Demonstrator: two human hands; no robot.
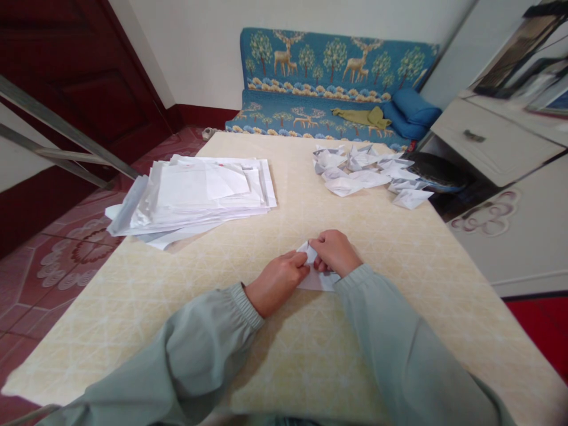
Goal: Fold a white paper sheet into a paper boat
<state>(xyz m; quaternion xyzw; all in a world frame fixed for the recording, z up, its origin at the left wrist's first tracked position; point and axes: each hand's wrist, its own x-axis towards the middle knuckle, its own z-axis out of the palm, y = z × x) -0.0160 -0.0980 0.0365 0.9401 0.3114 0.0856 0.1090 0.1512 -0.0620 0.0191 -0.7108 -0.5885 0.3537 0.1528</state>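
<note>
A small folded sheet of white paper (316, 281) lies on the table in front of me, partly covered by both hands. My left hand (284, 276) grips its left side with the fingers closed. The fingers of my right hand (335, 251) are pinched on the paper's upper part, near its pointed tip. Part of the sheet's right side is hidden under my right hand and sleeve. Beyond my right hand sits a group of folded white paper shapes (355, 171). A thick stack of loose paper sheets (204, 192) rests farther off to the left.
The table (186, 313) has a pale yellow patterned cover. Behind it stands a bench with a blue deer-print cover (306, 77), a green cloth (368, 116) and a blue cushion (412, 109) on it. A white cabinet (501, 142) is at the right, metal bars (66, 124) at the left.
</note>
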